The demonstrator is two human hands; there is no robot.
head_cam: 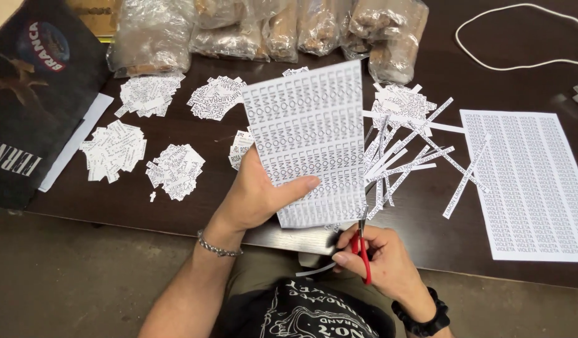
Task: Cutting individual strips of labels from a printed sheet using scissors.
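Printed label sheet (314,138) stands upright over the table's (426,238) near edge, pinched in the left hand's (254,197) closed grip, directly above the right hand (380,260), whose grip clasps red scissors (362,250) at its bottom edge.

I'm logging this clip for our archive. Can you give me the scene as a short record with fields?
Left hand: left hand holds up a printed label sheet
Right hand: right hand holds red-handled scissors at the sheet's lower edge
Cut strips: paper strips lie right of the sheet
Cut labels: small label piles at left
Uncut sheet: second printed sheet flat at right
Surface: dark table
Behind: clear plastic bags
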